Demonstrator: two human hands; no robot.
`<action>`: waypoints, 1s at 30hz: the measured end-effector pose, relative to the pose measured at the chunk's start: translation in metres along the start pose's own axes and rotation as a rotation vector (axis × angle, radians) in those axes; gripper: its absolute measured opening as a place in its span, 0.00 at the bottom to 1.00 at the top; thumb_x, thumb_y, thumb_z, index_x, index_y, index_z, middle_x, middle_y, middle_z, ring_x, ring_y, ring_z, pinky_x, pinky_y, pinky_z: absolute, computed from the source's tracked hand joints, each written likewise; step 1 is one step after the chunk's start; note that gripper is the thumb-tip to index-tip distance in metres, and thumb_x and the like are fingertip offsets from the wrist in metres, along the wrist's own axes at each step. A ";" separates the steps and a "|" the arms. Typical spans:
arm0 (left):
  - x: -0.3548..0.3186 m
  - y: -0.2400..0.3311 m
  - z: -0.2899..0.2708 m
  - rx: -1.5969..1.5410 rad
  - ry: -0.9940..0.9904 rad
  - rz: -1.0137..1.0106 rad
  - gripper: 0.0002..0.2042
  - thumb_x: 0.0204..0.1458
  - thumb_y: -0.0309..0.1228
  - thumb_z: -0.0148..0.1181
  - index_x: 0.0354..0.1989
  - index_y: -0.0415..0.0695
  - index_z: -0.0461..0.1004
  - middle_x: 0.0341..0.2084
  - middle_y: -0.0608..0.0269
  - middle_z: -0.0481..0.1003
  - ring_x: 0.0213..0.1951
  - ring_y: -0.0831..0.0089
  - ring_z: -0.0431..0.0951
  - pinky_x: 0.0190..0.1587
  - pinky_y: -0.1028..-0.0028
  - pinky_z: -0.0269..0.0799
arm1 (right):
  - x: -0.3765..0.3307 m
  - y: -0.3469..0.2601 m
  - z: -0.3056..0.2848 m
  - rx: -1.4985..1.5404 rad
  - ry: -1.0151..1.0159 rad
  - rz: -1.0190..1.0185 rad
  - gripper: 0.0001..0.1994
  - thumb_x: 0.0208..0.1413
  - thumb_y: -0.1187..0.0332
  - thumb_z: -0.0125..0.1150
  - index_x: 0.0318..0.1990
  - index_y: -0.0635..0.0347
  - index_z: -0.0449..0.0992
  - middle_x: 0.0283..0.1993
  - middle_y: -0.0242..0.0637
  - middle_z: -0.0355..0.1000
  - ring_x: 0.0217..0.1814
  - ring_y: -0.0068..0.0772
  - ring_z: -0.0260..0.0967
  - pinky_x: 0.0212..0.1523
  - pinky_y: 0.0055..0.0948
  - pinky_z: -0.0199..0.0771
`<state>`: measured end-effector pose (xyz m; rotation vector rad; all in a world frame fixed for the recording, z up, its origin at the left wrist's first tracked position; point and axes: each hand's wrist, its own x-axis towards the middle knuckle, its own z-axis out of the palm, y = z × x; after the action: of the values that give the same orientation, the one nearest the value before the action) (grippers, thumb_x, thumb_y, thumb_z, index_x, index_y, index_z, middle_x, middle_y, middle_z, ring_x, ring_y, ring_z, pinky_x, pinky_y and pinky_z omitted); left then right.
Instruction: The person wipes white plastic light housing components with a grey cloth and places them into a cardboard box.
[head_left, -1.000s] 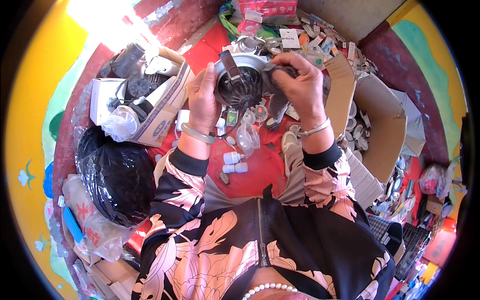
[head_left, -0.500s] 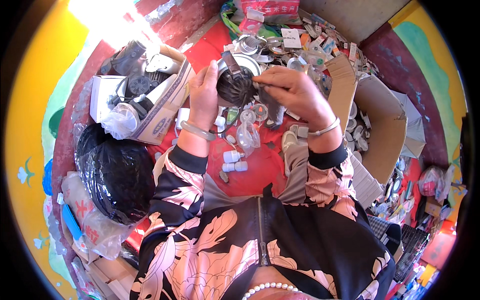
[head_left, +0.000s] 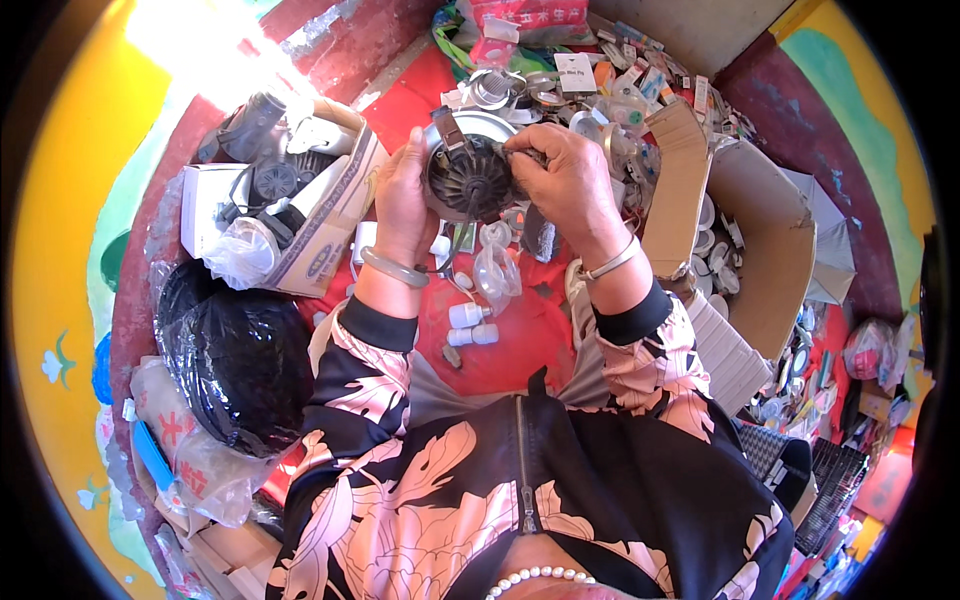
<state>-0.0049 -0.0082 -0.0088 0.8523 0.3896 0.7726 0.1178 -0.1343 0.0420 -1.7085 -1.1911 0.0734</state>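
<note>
left hand (head_left: pixel 403 195) grips finned dark lamp (head_left: pixel 468 182) at its left side, above the red sheet (head_left: pixel 535 330); right hand (head_left: pixel 568 182) pinches grey cloth (head_left: pixel 541 236) at its right edge. best keep lamp steady, work cloth along each groove.

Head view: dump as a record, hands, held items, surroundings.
left hand: holds finned black downlight at its left side
right hand: pinches dark grey cloth beside downlight; contact unclear
downlight parts: pale rim, brown clip at top
between forearms: two white cylindrical fittings on red sheet
left: printed cardboard box of lamp parts; shiny black plastic bag
right: open cardboard box of white round pieces
</note>
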 end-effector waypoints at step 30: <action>0.006 -0.006 -0.010 -0.358 -0.055 -0.132 0.18 0.61 0.36 0.37 0.48 0.33 0.66 0.43 0.49 0.73 0.46 0.60 0.74 0.52 0.61 0.68 | 0.017 0.025 -0.027 0.842 0.022 0.507 0.07 0.50 0.77 0.58 0.38 0.67 0.75 0.32 0.33 0.74 0.32 0.20 0.70 0.34 0.18 0.72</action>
<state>-0.0042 -0.0010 -0.0193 0.5060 0.2458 0.6691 0.1580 -0.1410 0.0443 -1.1905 -0.5397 0.7525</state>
